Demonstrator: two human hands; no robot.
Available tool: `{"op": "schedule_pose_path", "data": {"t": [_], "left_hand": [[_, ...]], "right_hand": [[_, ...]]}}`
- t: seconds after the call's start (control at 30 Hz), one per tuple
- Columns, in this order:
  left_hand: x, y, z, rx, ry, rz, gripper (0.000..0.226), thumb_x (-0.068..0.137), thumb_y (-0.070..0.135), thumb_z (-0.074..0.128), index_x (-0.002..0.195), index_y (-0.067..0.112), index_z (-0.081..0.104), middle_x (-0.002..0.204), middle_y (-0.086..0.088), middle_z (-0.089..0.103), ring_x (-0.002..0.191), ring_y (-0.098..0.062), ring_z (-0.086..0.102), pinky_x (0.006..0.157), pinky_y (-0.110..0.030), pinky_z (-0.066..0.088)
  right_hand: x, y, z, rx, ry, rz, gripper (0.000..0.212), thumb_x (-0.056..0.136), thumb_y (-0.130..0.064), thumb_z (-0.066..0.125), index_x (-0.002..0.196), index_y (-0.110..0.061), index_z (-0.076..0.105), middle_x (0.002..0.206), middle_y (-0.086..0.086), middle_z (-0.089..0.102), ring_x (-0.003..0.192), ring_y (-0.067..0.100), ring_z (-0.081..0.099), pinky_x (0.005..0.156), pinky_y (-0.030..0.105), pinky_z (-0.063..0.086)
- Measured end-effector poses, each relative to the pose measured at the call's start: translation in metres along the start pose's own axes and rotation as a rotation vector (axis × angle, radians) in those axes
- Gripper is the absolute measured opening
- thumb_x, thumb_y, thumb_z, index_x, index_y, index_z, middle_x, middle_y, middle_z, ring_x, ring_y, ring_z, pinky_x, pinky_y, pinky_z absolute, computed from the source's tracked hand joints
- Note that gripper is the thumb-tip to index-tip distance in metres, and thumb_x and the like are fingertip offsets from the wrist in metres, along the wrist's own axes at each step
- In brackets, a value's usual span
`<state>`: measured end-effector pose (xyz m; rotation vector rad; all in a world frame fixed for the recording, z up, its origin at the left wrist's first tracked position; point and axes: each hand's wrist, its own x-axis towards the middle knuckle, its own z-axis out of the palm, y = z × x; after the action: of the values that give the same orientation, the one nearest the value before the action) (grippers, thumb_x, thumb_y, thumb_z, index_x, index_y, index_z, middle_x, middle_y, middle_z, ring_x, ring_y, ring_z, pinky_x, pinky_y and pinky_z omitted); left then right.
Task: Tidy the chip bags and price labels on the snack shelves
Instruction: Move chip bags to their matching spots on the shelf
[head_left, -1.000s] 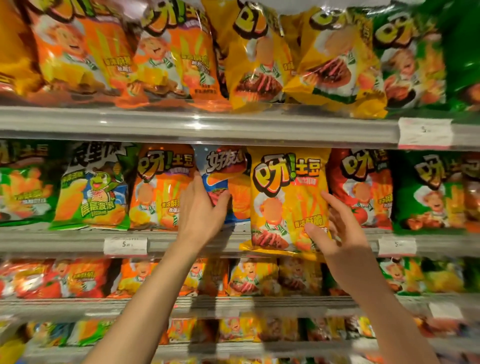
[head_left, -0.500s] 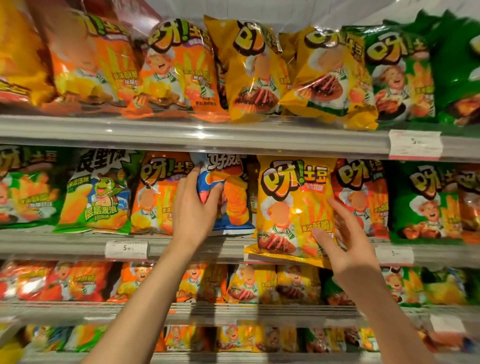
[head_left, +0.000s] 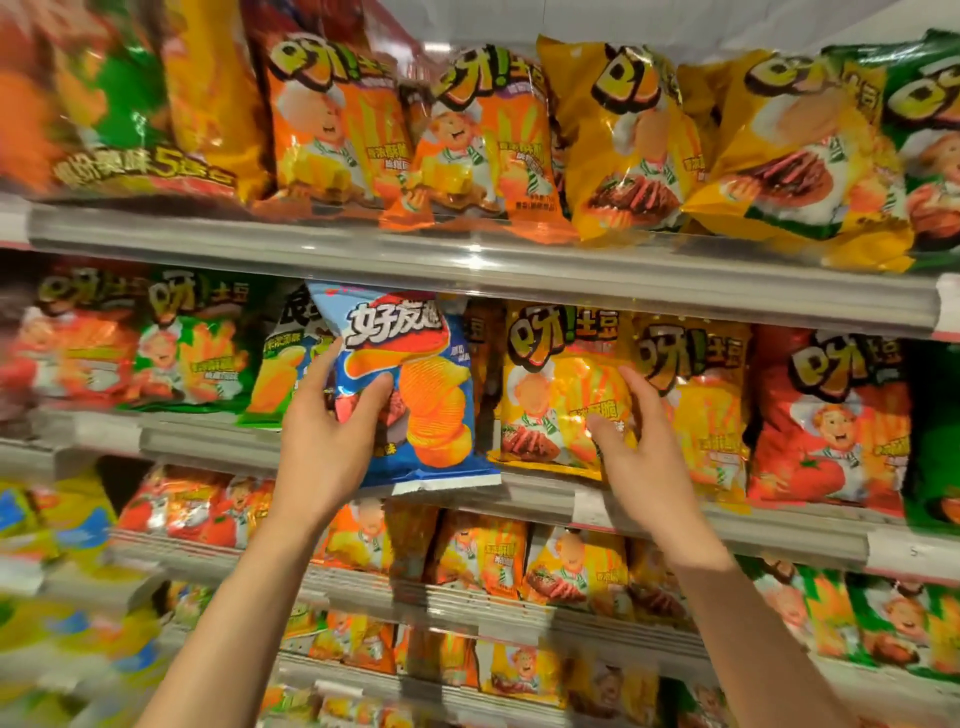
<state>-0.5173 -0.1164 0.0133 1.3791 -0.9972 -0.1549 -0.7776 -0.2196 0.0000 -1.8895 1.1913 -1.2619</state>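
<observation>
On the middle shelf (head_left: 519, 501), the left hand (head_left: 324, 441) grips a blue chip bag (head_left: 415, 384), thumb across its front and the other fingers (head_left: 324, 358) curled round its left edge; the bag is tilted, its top corner leaning left under the shelf above and its bottom seam hanging over the shelf's front lip. Just beside it to the right, the right hand (head_left: 644, 457) rests on a yellow chip bag (head_left: 561, 395) that stands on the same shelf, with the thumb pressing the bag's lower front and the other fingers lying along its right side, loosely bent; whether they truly pinch the bag cannot be told. More yellow, red and green bags stand further right in the row, and green and red ones to the left, blurred. Along the upper shelf (head_left: 467, 260) sit orange bags (head_left: 337, 124) and yellow bags (head_left: 623, 140) leaning against one another. A white price label (head_left: 589, 506) shows on the middle shelf's rail just left of the right wrist, its print unreadable. Lower shelves hold further orange and yellow bags.
</observation>
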Motion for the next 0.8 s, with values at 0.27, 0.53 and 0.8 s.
{"op": "schedule_pose_path", "data": {"t": [0.27, 0.53, 0.8], "left_hand": [[-0.001, -0.004, -0.012, -0.037, -0.036, -0.021, 0.046, 0.095, 0.035, 0.069, 0.138, 0.023, 0.057, 0.120, 0.001, 0.073, 0.111, -0.012, 0.069, 0.101, -0.044, 0.054], [-0.005, -0.006, 0.001, -0.118, -0.127, -0.062, 0.041, 0.092, 0.035, 0.072, 0.132, 0.033, 0.059, 0.108, 0.006, 0.075, 0.107, -0.022, 0.072, 0.099, -0.051, 0.056], [-0.018, -0.004, 0.015, -0.189, -0.225, -0.033, 0.043, 0.098, 0.020, 0.067, 0.139, 0.021, 0.056, 0.122, 0.007, 0.073, 0.113, -0.009, 0.069, 0.101, -0.040, 0.055]], "right_hand": [[0.005, 0.024, 0.038, -0.734, 0.204, -0.203, 0.062, 0.101, -0.043, 0.049, 0.154, -0.015, 0.036, 0.164, 0.020, 0.021, 0.153, 0.036, 0.014, 0.121, 0.054, 0.016], [0.015, 0.039, 0.019, -0.892, 0.043, -0.142, 0.076, 0.097, -0.069, 0.017, 0.160, -0.028, 0.026, 0.170, 0.014, 0.002, 0.157, 0.028, -0.010, 0.126, 0.050, -0.002], [-0.019, -0.019, 0.013, -0.090, -0.063, -0.042, 0.065, 0.094, -0.060, 0.053, 0.151, -0.031, 0.043, 0.144, -0.011, 0.050, 0.128, 0.001, 0.051, 0.104, 0.017, 0.043]]}}
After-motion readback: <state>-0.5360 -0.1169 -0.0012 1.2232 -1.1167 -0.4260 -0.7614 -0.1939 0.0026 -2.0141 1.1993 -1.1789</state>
